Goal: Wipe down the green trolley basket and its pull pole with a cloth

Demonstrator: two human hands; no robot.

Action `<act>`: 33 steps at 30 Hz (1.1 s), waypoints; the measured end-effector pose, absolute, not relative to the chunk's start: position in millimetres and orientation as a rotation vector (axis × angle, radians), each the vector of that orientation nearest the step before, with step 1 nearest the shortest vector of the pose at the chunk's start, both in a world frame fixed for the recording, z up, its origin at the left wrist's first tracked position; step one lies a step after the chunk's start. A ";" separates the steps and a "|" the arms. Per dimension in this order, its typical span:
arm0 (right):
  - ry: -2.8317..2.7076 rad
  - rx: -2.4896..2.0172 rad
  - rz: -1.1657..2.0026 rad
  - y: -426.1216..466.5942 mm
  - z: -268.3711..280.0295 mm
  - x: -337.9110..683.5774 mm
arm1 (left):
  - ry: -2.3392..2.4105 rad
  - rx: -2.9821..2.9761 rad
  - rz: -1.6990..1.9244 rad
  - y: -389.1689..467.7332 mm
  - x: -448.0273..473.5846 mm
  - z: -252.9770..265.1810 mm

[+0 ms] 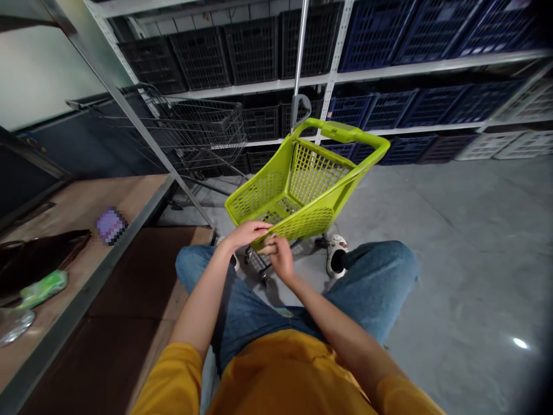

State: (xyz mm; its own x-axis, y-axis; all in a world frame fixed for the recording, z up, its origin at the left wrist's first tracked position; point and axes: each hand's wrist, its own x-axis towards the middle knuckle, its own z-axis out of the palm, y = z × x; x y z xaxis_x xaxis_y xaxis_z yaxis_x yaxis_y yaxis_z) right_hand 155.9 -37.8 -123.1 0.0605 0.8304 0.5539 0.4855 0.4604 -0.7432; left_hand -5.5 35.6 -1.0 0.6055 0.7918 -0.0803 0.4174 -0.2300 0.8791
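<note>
A lime-green plastic shopping cart (pixel 322 216) with lattice walls stands in front of me, between my feet. My left hand (pixel 249 232) rests over the cart's near rim, with its fingers closed on the edge. Just right of it, my right hand (pixel 283 258) is closed around a crumpled beige cloth (pixel 270 246). The cloth is pressed against the outside of the cart's near end, just below the rim. My right fingers partly cover it. Part of the cart's basket floor shows inside.
A wooden shelf (pixel 142 190) on a metal frame runs along my left, bearing a green packet (pixel 45 288) and a blurred purple item (pixel 111 225). A grey wire cart (pixel 216 124) stands behind. Racks of black crates (pixel 253 52) and blue crates (pixel 375 34) line the back. Grey floor (pixel 466 242) extends right.
</note>
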 end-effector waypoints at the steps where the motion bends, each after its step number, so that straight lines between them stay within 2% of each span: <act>1: -1.701 -1.143 0.414 -46.1 -125.4 140.3 | 0.975 1.839 0.484 35.2 -5.3 -1.6; 4: -1.915 -1.059 0.475 -58.4 -129.9 119.5 | 0.988 1.831 0.486 34.5 -5.0 -3.1; 9: -1.840 -0.994 0.443 -49.7 -130.4 158.8 | 0.964 1.863 0.474 35.5 -5.6 -4.6; 16: -1.139 -1.425 0.204 23.1 -116.5 276.6 | 0.977 1.917 0.458 35.4 -7.0 -3.6; 19: -0.982 -1.453 0.186 37.4 -111.0 286.9 | 0.975 1.917 0.466 34.9 -6.4 -4.6; 27: -1.594 -1.211 0.478 -40.6 -145.5 159.7 | 1.047 1.892 0.511 35.7 -7.2 -8.9; 33: -1.827 -1.073 0.449 -50.4 -127.8 160.6 | 1.022 1.875 0.512 36.0 -5.2 -7.3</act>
